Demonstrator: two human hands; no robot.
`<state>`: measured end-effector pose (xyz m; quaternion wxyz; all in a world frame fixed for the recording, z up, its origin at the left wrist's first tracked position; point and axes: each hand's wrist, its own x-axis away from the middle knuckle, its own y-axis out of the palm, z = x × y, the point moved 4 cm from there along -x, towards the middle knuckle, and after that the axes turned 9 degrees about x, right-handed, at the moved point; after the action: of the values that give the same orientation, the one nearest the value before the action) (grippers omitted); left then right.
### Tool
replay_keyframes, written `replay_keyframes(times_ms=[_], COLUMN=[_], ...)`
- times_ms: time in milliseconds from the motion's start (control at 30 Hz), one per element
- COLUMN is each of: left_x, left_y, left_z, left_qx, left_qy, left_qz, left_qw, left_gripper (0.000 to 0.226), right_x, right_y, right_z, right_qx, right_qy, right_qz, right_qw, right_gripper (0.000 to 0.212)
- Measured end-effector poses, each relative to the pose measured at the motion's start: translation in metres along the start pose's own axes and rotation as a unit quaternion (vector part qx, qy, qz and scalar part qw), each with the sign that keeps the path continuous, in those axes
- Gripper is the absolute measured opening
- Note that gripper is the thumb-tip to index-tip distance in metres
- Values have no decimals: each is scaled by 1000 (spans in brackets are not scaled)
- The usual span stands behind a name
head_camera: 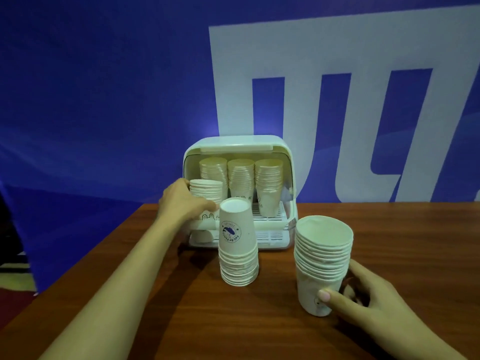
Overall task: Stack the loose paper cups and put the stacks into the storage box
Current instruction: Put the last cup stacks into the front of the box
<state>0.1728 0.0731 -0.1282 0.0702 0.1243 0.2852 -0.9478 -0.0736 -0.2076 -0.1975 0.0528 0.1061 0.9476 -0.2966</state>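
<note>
While both hands grip cup stacks: left hand [181, 201] at storage box [275, 146], right hand [363, 300] on table [402, 242].

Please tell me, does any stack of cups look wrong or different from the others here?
Yes. The middle stack on the table stands upside down, bases up, while the stack gripped by the right hand and those in the storage box are rims up. The left hand holds another stack at the box's opening. Nothing looks spilled.
</note>
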Motion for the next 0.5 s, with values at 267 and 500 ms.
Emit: replay_keyframes(times_ms=[267,500], left_x=[0,4], left_y=[2,-10], left_z=[-11,6], left_qx=[-10,-102], left_qy=[12,18], left_qz=[19,5], left_qw=[1000,995], left_gripper=[85,102], right_x=[3,2], right_y=[8,8], right_z=[-10,-7], right_qx=[28,20], right_qy=[6,4], right_qz=[15,4], right_qw=[999,1000], right_gripper=[50,62])
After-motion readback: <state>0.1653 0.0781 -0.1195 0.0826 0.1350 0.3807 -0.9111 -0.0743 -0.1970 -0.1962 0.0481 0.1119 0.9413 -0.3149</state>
